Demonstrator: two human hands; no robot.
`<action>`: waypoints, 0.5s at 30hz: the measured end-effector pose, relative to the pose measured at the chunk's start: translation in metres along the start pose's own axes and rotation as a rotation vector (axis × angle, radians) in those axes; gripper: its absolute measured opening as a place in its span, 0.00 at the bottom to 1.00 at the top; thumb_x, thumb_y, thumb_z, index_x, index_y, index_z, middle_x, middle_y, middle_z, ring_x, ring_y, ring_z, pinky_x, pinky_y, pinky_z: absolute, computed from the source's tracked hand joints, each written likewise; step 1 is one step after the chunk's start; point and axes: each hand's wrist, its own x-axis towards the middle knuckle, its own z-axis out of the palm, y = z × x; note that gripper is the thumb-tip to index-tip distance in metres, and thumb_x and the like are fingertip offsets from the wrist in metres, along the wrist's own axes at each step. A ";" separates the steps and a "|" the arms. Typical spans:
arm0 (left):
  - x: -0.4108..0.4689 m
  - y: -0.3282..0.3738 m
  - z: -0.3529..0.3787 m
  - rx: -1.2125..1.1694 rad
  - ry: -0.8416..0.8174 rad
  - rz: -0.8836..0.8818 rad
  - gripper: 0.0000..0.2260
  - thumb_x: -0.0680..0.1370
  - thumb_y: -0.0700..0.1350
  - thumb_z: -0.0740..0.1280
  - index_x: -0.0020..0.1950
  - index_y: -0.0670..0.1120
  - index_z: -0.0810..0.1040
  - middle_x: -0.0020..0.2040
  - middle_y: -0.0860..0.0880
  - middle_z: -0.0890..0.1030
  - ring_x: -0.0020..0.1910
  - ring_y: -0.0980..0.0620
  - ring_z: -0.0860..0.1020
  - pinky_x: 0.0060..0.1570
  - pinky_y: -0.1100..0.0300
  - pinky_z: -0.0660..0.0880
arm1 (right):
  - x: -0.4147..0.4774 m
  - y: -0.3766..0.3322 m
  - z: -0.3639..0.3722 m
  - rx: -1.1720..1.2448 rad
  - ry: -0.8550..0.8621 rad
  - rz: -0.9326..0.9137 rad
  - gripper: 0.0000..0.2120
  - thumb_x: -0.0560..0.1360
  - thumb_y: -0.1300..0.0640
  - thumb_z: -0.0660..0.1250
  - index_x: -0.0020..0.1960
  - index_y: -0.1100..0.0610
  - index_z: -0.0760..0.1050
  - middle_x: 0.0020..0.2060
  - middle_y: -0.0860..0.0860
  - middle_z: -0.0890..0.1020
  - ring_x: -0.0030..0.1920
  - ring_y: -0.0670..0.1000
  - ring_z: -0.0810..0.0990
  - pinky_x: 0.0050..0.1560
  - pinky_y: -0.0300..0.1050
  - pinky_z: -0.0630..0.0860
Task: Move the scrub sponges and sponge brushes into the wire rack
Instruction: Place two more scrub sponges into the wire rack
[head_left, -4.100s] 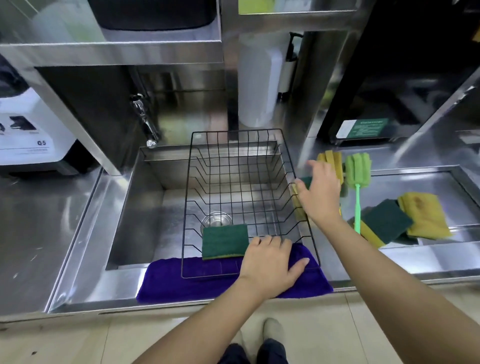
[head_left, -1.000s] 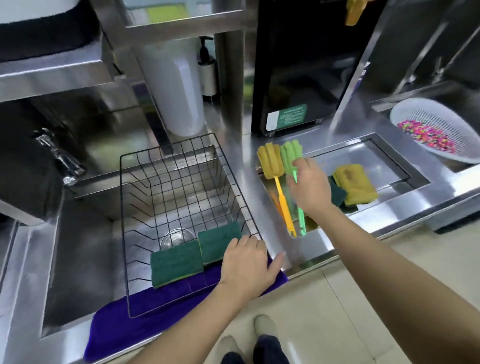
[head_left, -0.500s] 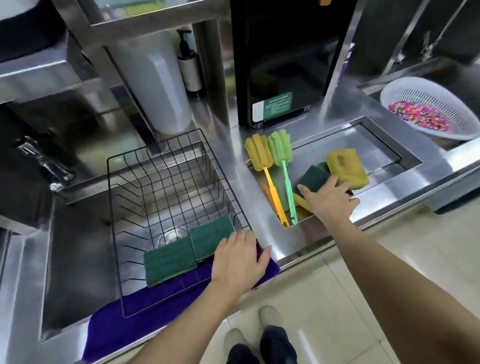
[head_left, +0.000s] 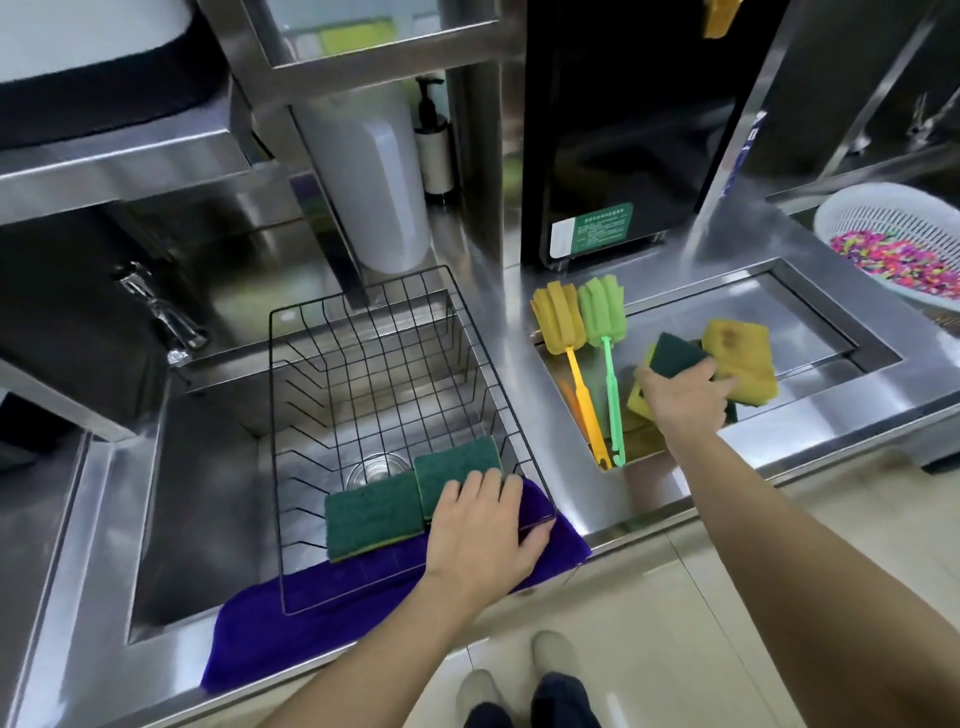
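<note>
Our right hand (head_left: 685, 397) is down on the green-topped sponge (head_left: 675, 356) in the shallow tray (head_left: 810, 301) to the right of the wire rack (head_left: 384, 395), fingers spread over its near edge; we cannot tell whether they have closed on it or only press on it. Beside it, farther from the rack, lies a yellow sponge (head_left: 743, 358), its edge touching our fingertips, and more yellow foam shows under our palm. Between those sponges and the rack, the yellow brush (head_left: 558, 325) and the green brush (head_left: 602, 314) lie side by side, heads propped on the tray's far rim, handles running toward us.

Inside the rack, two green sponges (head_left: 410, 499) lie flat, touching, at the near end. Our left hand (head_left: 483, 525) rests open and flat on the rack's near right corner, holding it against the purple cloth (head_left: 311, 613) that drapes over the edge of the sink (head_left: 208, 467).

To do this step well, we judge it best to pinch one sponge only, thumb under its near edge and fingers on top, so the yellow neighbour stays behind. Lift clear of the tray's rim and over the brush handles rather than dragging across them. Set it in the open floor of the rack beyond the two already there, keeping the left hand pressing down, since the rack sits partly over the sink on the bench (head_left: 498, 322) and could tip.
</note>
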 end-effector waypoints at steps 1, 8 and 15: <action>-0.002 -0.003 0.000 0.003 0.001 0.005 0.22 0.72 0.62 0.56 0.44 0.45 0.76 0.39 0.47 0.78 0.38 0.46 0.75 0.38 0.52 0.72 | -0.001 -0.005 -0.003 0.101 0.007 0.027 0.38 0.68 0.46 0.70 0.70 0.61 0.58 0.65 0.63 0.64 0.61 0.68 0.70 0.65 0.60 0.68; -0.013 -0.024 -0.005 0.000 -0.028 -0.037 0.27 0.72 0.68 0.51 0.45 0.45 0.75 0.42 0.48 0.77 0.41 0.47 0.74 0.41 0.52 0.70 | -0.039 -0.069 -0.009 0.594 -0.192 -0.314 0.35 0.68 0.57 0.70 0.70 0.56 0.57 0.63 0.56 0.71 0.58 0.54 0.74 0.55 0.47 0.76; -0.028 -0.041 -0.005 -0.021 -0.043 -0.100 0.29 0.71 0.69 0.53 0.45 0.45 0.76 0.42 0.47 0.77 0.41 0.46 0.74 0.41 0.50 0.71 | -0.106 -0.113 0.043 0.192 -0.540 -0.760 0.41 0.61 0.52 0.71 0.70 0.51 0.58 0.63 0.50 0.70 0.66 0.54 0.68 0.68 0.59 0.65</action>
